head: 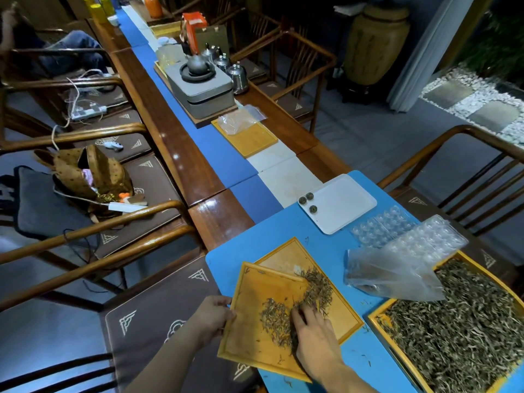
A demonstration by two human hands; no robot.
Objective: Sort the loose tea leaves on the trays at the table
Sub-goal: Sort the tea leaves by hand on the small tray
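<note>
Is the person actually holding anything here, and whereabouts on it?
The left hand grips the upper wooden tray by its left edge. The right hand holds nothing; its fingers rest on the tea leaves on that tray.

The left hand grips the left edge of a small wooden tray, which lies tilted across a second wooden tray beneath it. The right hand rests on the upper tray, fingers down in a scatter of loose tea leaves. To the right sits a larger tray heaped with pale dried leaves, a clear plastic bag lying over its near corner. Farther along the blue surface stands a white tray holding three small dark tea balls.
</note>
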